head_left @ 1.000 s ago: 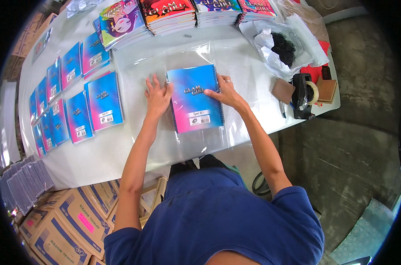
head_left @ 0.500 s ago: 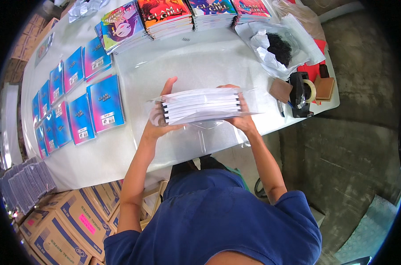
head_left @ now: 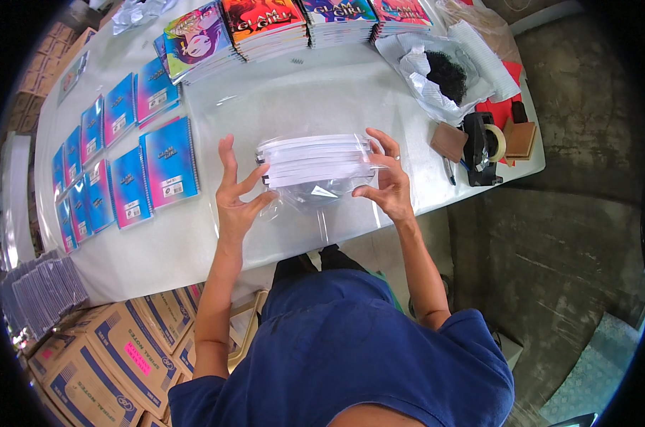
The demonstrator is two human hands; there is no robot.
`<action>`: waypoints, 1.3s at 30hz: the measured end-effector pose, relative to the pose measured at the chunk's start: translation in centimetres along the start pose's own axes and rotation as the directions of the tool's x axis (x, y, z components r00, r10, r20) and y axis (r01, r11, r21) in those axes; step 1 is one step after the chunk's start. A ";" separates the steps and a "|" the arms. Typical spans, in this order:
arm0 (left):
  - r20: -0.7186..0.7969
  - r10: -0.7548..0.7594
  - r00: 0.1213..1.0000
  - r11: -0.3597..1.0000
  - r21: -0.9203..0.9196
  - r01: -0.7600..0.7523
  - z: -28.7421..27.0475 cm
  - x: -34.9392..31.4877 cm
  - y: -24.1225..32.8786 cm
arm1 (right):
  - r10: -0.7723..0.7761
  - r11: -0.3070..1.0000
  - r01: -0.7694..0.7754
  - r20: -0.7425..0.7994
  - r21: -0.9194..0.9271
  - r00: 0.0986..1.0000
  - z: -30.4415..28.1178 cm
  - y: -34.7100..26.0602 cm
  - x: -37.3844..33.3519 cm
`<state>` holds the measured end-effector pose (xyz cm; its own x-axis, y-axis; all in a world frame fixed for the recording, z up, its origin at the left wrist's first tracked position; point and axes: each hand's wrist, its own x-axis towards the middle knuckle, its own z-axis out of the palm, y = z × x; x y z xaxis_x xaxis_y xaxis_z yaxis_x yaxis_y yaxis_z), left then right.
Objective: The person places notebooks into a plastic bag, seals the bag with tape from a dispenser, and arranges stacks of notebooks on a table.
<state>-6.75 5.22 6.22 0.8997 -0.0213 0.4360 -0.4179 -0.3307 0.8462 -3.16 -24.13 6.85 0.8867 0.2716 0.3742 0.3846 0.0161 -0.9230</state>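
Observation:
A stack of spiral notebooks [head_left: 315, 160] is upright in front of me, its white page edges facing me and dark spiral wire at its left end. A clear plastic bag [head_left: 315, 196] wraps around it, loose on the near side. My left hand [head_left: 238, 196] is at the left end, fingers spread, index fingertip and thumb against the plastic. At the other end is my right hand [head_left: 390, 181], with a ring on one finger. Its fingers are also apart, and its thumb touches the loose plastic. Whether the stack rests on the table is hard to see.
Blue-pink notebooks [head_left: 167, 160] lie in rows at left. Tall stacks of colourful notebooks [head_left: 265, 28] line the back. A tape dispenser [head_left: 484, 148], a brown block [head_left: 449, 142] and an opened packet of black wire pieces [head_left: 447, 77] are at right. Cartons [head_left: 116, 349] stand below left.
My hands have loosened from around the stack and spread their fingers. The stack has shifted slightly left, and the plastic on its near side is more open.

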 end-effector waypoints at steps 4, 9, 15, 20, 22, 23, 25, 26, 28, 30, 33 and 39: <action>0.052 -0.003 0.999 0.999 0.038 0.001 -1.1 2.0 1.7 | 0.034 0.995 -0.025 -0.101 0.096 0.994 -0.1 -1.0 0.1; 0.150 -0.093 0.984 0.994 0.063 0.084 -0.8 3.0 2.9 | 0.072 0.944 -0.005 0.190 -0.330 0.979 0.0 -2.1 1.0; 0.148 -0.040 0.988 0.968 0.250 0.002 -0.5 3.9 3.9 | 0.070 0.966 -0.033 0.136 -0.256 0.988 -0.5 -2.4 0.6; 0.094 -0.011 0.996 0.956 0.293 -0.017 1.1 3.8 4.1 | -0.039 0.915 0.028 -0.020 -0.402 0.999 3.0 -2.5 0.0; 0.082 -0.005 0.997 0.949 0.314 -0.022 1.2 3.5 4.1 | -0.088 0.908 0.057 -0.056 -0.415 0.995 3.1 -2.5 0.6; 0.104 -0.013 0.994 0.941 0.339 -0.023 1.1 3.6 4.3 | -0.110 0.901 0.068 -0.075 -0.428 0.991 3.1 -2.7 1.0; 0.157 -0.039 0.987 0.920 0.391 -0.026 0.7 4.4 5.2 | -0.053 0.929 0.006 -0.117 -0.369 0.992 3.0 -4.6 2.3; 0.196 -0.048 0.979 0.919 0.394 -0.034 0.3 4.7 5.4 | -0.010 0.940 -0.027 -0.105 -0.341 0.994 2.8 -5.1 2.7; 0.274 -0.067 0.959 0.916 0.397 -0.049 -0.4 5.3 5.5 | 0.064 0.941 -0.080 -0.058 -0.328 0.996 2.2 -5.1 3.1; 0.355 -0.101 0.929 0.924 0.380 -0.045 -0.9 6.0 5.2 | 0.128 0.926 -0.116 0.009 -0.360 0.992 1.5 -4.9 3.7; 0.420 -0.094 0.903 0.927 0.367 -0.074 -1.3 7.2 5.1 | 0.071 0.883 -0.058 0.010 -0.465 0.997 1.5 -5.4 4.8; 0.339 0.091 0.936 0.930 0.306 -0.202 -0.5 8.6 3.2 | 0.023 0.829 0.041 0.107 -0.558 0.994 1.1 -5.0 6.3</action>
<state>-0.41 4.47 12.88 0.8470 -0.3700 0.3815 -0.5315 -0.5923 0.6055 0.20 -21.43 13.68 0.8628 0.3735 0.3406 0.4980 -0.5129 -0.6992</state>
